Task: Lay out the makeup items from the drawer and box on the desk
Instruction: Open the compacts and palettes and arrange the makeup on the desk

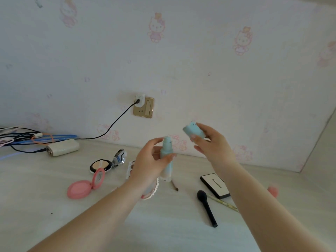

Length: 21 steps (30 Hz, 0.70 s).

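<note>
Two hands up over desk: my left hand fingers clamped round blue pump bottle, upright; right hand pinching its cap, off & just beside.

The left hand covers most of a small eyeshadow palette, and its wrist hides much of a white lace-edged item whose nature cannot be told. The right forearm crosses a pale pencil, hiding its far end, and blocks most of a blurred pink object. The cables run off the left edge. Print on the black-and-white palette is too small to read surely.
</note>
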Motion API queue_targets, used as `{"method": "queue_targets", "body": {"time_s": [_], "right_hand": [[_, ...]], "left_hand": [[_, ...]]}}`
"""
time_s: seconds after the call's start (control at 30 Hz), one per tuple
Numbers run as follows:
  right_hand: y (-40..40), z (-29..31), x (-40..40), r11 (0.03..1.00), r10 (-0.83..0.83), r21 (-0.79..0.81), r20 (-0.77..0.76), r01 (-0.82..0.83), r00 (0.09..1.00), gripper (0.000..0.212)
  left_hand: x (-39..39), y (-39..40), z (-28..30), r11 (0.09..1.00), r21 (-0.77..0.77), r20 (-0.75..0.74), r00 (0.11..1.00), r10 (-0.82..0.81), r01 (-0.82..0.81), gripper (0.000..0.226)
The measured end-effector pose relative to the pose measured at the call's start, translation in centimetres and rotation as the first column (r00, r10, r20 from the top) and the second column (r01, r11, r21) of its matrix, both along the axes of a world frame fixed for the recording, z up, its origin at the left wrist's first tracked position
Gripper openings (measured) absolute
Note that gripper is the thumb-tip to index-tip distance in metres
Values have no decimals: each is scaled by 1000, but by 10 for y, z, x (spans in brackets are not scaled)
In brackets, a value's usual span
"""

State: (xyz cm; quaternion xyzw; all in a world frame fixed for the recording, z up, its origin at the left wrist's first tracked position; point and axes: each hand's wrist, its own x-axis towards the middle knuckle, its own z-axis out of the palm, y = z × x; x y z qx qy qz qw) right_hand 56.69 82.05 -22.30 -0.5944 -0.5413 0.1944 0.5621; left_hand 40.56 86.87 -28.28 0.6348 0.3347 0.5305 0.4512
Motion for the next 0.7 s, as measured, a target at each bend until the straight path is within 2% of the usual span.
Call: {"method": "queue_targets", "body": {"time_s": [0.17,0.27,0.37,0.57,0.7], "right_hand": [[21,-35,25,981,-84,-164,127,104,988,38],[37,-59,35,969,-57,-229,172,97,983,41],[54,-79,41,953,4,-295,223,64,975,45],[85,-114,36,909,93,-416,179,-10,979,52],[99,-124,31,891,133,-451,140,-56,981,54]], "left_hand": [[9,28,9,999,40,-198,979,38,-31,49],[17,47,8,998,50,-353,935,40,-24,40],[30,67,6,998,51,-443,895,53,-33,42],[42,88,-4,998,61,-595,803,39,-3,54],[43,93,-7,989,147,-682,724,105,-5,66]]}}
